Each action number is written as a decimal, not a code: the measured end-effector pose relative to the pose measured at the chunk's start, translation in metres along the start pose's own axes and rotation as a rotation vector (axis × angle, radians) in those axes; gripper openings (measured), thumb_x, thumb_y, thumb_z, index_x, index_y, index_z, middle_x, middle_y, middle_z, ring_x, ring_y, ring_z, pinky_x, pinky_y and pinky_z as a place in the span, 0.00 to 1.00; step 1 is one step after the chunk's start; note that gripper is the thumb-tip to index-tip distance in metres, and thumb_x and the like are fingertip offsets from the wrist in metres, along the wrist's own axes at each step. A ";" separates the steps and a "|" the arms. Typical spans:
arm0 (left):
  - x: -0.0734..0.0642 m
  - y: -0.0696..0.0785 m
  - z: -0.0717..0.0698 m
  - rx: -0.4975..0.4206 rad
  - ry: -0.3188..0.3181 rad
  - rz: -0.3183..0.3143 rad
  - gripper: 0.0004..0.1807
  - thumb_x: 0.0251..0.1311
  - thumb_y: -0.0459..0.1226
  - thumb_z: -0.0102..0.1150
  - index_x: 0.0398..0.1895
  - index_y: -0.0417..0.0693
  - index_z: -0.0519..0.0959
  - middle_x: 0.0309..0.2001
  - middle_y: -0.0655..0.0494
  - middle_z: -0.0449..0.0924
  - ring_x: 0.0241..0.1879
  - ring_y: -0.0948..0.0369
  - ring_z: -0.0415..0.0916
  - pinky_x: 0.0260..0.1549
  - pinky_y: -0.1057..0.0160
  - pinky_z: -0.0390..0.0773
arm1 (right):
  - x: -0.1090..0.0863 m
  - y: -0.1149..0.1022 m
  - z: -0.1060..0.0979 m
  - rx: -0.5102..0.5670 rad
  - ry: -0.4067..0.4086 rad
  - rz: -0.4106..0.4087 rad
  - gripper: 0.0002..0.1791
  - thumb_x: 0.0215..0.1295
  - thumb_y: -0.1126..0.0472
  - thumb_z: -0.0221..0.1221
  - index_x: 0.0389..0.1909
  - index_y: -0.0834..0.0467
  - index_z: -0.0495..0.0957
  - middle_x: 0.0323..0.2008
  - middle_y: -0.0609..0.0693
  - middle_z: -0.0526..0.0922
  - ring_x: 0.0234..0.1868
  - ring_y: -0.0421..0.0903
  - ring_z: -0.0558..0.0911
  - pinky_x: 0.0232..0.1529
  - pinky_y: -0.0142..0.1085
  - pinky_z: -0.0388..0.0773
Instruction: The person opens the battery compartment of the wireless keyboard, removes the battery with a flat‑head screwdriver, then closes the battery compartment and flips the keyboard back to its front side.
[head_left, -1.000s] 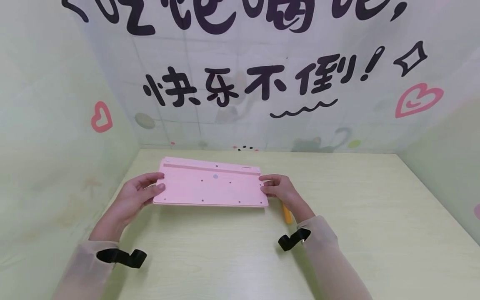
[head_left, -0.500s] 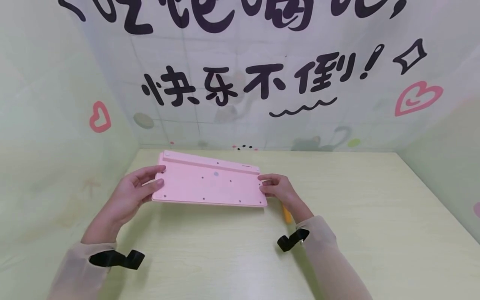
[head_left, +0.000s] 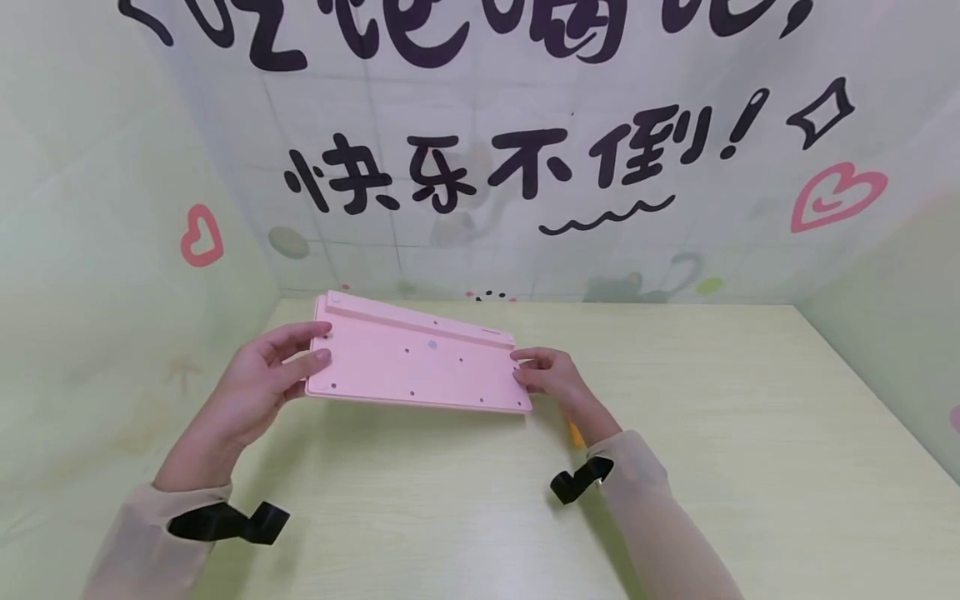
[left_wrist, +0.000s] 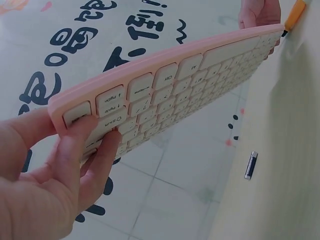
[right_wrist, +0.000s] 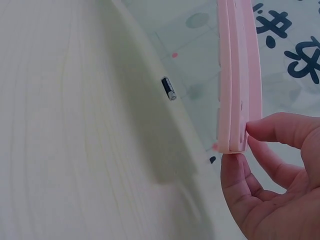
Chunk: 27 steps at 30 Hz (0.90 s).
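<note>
Both hands hold up a pink keyboard [head_left: 420, 354] above the table, its screw-dotted underside facing the head view and its left end raised higher. My left hand [head_left: 258, 383] grips the left end, thumb on the underside. In the left wrist view, other fingers [left_wrist: 107, 150] of that hand press on the keyboard's white keys [left_wrist: 141, 86]. At the opposite end, my right hand [head_left: 558, 379] pinches the edge between thumb and fingers. The right wrist view shows the keyboard edge-on [right_wrist: 240, 75], with the right hand [right_wrist: 280, 185] at its lower end.
A small dark battery with silver ends [right_wrist: 169, 88] lies on the table near its back edge, hidden from the head view by the keyboard. An orange stick-like thing with a dark tip [left_wrist: 295, 15] lies by the right wrist. Printed cloth walls stand behind and at both sides.
The left hand has risen and lifted the keyboard's left end, so the keyboard slants more. The right hand has shifted slightly left, covering more of the orange thing.
</note>
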<state>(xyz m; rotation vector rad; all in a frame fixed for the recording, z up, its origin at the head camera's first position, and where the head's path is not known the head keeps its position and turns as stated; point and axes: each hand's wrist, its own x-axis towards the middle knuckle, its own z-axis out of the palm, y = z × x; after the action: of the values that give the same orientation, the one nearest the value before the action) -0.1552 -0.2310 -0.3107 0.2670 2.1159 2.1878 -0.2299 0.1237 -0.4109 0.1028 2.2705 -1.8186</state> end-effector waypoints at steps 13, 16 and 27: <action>0.001 0.032 0.017 -0.018 0.069 -0.008 0.27 0.55 0.33 0.62 0.61 0.49 0.70 0.45 0.49 0.68 0.34 0.63 0.74 0.30 0.70 0.77 | -0.004 -0.001 0.006 0.027 -0.076 -0.037 0.22 0.53 0.66 0.64 0.51 0.62 0.76 0.41 0.56 0.78 0.38 0.46 0.76 0.39 0.35 0.77; 0.001 0.041 0.021 -0.012 0.077 -0.006 0.29 0.55 0.33 0.62 0.62 0.49 0.69 0.46 0.48 0.68 0.34 0.62 0.75 0.30 0.69 0.77 | -0.006 -0.001 0.008 0.034 -0.095 -0.048 0.22 0.53 0.67 0.64 0.52 0.62 0.76 0.41 0.57 0.78 0.39 0.46 0.76 0.40 0.36 0.77; 0.005 0.069 0.031 0.011 0.106 0.000 0.28 0.52 0.32 0.64 0.60 0.49 0.72 0.46 0.48 0.70 0.32 0.62 0.77 0.31 0.67 0.79 | -0.012 -0.006 0.020 0.033 -0.173 -0.114 0.25 0.52 0.67 0.64 0.54 0.63 0.74 0.44 0.58 0.77 0.41 0.47 0.77 0.43 0.37 0.76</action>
<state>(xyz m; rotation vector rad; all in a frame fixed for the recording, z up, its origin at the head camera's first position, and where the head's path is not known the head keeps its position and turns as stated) -0.1500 -0.2021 -0.2402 0.1549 2.1818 2.2391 -0.2170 0.1041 -0.4063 -0.1751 2.1668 -1.8426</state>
